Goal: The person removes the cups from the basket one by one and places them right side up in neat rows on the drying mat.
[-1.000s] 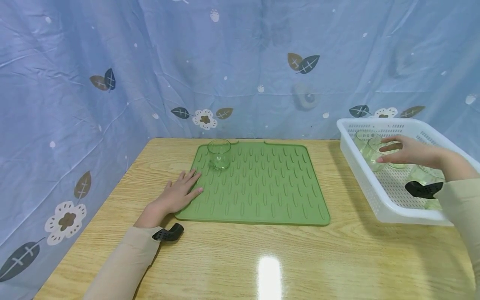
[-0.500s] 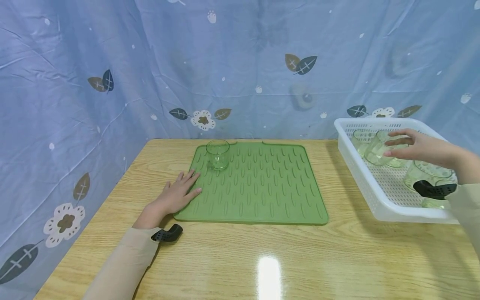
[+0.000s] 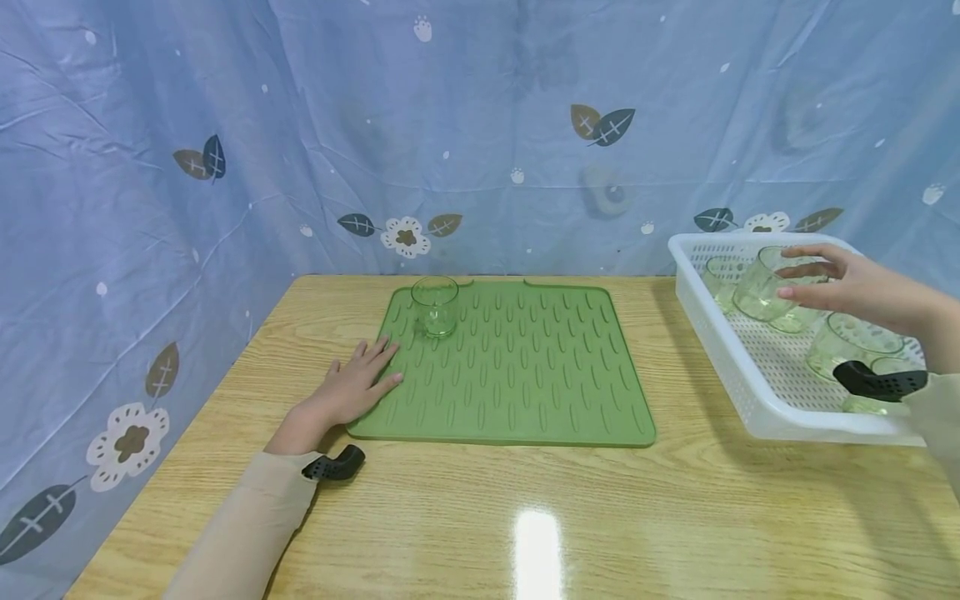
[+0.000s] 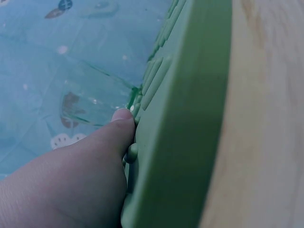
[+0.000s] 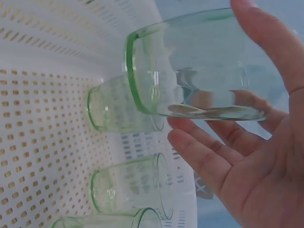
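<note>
Right hand holds glass near glasses in basket.

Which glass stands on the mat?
The glass at the far left of the mat; the right hand holds another; the rest are in the white basket.

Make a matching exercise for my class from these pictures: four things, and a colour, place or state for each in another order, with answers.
1 left hand
2 right hand
3 mat
4 basket

A white, with glasses inside
B gripping a tilted glass
C green, under one standing glass
D resting at the mat's left edge

Pairs: 1-D; 2-B; 3-C; 4-A
</note>
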{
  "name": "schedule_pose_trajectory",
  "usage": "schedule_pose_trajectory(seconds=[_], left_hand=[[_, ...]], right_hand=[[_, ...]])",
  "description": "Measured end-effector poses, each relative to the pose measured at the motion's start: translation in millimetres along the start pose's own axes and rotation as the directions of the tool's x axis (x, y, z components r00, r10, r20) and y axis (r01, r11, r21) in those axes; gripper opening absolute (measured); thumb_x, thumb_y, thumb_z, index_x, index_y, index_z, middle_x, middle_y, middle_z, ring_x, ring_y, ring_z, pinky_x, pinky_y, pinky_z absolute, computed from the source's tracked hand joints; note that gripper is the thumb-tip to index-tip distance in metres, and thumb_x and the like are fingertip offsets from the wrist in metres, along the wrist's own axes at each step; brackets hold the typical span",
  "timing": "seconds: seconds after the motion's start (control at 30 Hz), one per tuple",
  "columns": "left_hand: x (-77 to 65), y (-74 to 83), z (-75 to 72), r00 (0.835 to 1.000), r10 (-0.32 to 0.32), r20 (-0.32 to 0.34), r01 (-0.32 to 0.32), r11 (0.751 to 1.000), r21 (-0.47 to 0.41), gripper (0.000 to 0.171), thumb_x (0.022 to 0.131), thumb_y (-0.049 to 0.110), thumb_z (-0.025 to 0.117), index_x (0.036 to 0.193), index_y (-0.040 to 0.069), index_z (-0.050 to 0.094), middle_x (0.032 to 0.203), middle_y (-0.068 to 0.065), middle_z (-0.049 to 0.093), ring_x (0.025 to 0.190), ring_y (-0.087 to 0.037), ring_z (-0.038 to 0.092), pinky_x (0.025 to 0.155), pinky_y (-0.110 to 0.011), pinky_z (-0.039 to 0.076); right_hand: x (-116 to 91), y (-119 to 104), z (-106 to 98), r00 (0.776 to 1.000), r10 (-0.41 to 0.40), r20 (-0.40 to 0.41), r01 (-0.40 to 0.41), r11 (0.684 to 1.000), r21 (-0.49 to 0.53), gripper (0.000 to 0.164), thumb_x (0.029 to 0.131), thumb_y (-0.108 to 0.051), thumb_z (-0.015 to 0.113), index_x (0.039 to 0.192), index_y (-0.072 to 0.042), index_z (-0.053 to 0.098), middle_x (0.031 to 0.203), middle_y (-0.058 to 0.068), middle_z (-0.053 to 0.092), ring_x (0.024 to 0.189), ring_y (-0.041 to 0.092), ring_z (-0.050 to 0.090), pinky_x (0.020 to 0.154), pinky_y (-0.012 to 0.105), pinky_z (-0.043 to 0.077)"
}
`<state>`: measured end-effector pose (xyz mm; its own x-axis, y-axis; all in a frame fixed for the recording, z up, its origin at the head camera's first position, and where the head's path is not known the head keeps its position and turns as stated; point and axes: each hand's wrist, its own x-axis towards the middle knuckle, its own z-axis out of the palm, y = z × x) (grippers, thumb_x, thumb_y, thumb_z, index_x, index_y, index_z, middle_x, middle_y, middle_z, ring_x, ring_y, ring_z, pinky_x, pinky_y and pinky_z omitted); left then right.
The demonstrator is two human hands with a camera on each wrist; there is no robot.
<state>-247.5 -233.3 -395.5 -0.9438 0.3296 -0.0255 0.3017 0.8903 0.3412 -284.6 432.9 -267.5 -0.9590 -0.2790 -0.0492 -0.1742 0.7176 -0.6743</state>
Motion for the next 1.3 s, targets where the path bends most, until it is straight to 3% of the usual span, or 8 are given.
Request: schedule_pose_trajectory(seconds=[0.13,0.27,0.37,0.47,0.6,0.7,0.93,1.3], left_hand=[[-0.2,0.5,-0.4,1.000,0.002,0.000,-0.002,1.000,-0.003,0.070,0.110,0.049,0.040,0.165,0.009,0.021,0.170,-0.018,0.011,0.152,-0.049,0.002,0.110,-0.080,0.001],[-0.4,0.3,-0.4,1.000,0.004,-0.003,-0.004,1.000,-0.004,0.070,0.110,0.049,0.040,0.165,0.009,0.022,0.170,-0.018,0.011,0.152,-0.049,0.003,0.110,-0.080,0.001],[-0.2,-0.5,0.3,1.000,0.003,-0.004,-0.003,1.000,0.001,0.070,0.110,0.049,0.040,0.165,0.009,0.021,0.170,-0.018,0.011,0.153,-0.049,0.003,0.110,-0.080,0.001],[0.4,-1.5,1.2,1.000,0.004,-0.004,-0.004,1.000,0.003,0.070,0.110,0.050,0.039,0.165,0.010,0.021,0.170,-0.018,0.011,0.153,-0.049,0.003,0.110,-0.080,0.001],[0.7,-1.9,1.7,1.000,0.007,-0.007,-0.007,1.000,-0.003,0.070,0.110,0.050,0.039,0.165,0.010,0.021,0.170,-0.018,0.011,0.153,-0.049,0.002,0.110,-0.080,0.001],[0.5,-2.2,1.6,1.000,0.009,-0.006,-0.009,1.000,-0.002,0.070,0.110,0.050,0.040,0.165,0.010,0.021,0.170,-0.017,0.010,0.153,-0.049,0.002,0.110,-0.080,0.001],[-0.8,-2.3,1.3,1.000,0.010,-0.008,-0.010,1.000,-0.004,0.070,0.110,0.049,0.040,0.165,0.010,0.021,0.170,-0.018,0.011,0.153,-0.049,0.003,0.110,-0.080,0.002],[0.7,-1.8,1.1,1.000,0.009,-0.003,-0.009,1.000,-0.002,0.070,0.110,0.049,0.040,0.165,0.010,0.021,0.170,-0.018,0.011,0.153,-0.049,0.002,0.110,-0.080,0.001]], right_hand=[[-2.3,0.5,1.7,0.998,-0.033,-0.044,0.035,0.998,0.042,0.057,0.107,-0.012,0.056,0.154,-0.028,0.027,0.125,-0.022,0.047,0.095,-0.005,0.062,0.076,0.014,0.050],[-4.2,-0.9,3.1,0.997,-0.034,-0.066,0.038,0.998,0.056,0.053,0.109,-0.016,0.053,0.145,-0.045,0.027,0.128,-0.016,0.044,0.095,-0.007,0.060,0.076,0.011,0.048],[-4.2,-3.8,4.3,0.996,-0.020,-0.081,0.027,0.996,0.080,0.054,0.109,-0.020,0.052,0.148,-0.045,0.023,0.137,0.003,0.036,0.095,-0.011,0.056,0.075,0.009,0.046],[-4.3,-8.0,5.3,0.995,-0.011,-0.099,0.024,0.992,0.124,0.054,0.110,-0.021,0.051,0.149,-0.045,0.020,0.140,0.008,0.031,0.098,-0.014,0.053,0.080,0.012,0.047],[-5.3,-15.9,7.1,0.993,-0.002,-0.116,0.022,0.985,0.168,0.054,0.110,-0.023,0.050,0.149,-0.044,0.020,0.135,-0.007,0.039,0.103,-0.015,0.051,0.112,0.034,0.039],[-5.8,-22.2,9.5,0.992,0.001,-0.124,0.022,0.983,0.183,0.053,0.110,-0.025,0.050,0.149,-0.044,0.020,0.125,-0.019,0.046,0.104,-0.013,0.050,0.120,0.043,0.027],[-4.5,-39.2,17.8,0.992,-0.043,-0.119,0.061,0.987,0.151,0.053,0.109,-0.021,0.052,0.152,-0.042,0.029,0.129,-0.013,0.040,0.104,-0.008,0.052,0.081,0.014,0.042],[4.9,-59.0,32.7,0.989,-0.094,-0.114,0.106,0.990,0.098,0.043,0.107,-0.021,0.056,0.144,-0.034,0.037,0.142,0.013,0.034,0.106,-0.005,0.046,0.079,0.012,0.040]])
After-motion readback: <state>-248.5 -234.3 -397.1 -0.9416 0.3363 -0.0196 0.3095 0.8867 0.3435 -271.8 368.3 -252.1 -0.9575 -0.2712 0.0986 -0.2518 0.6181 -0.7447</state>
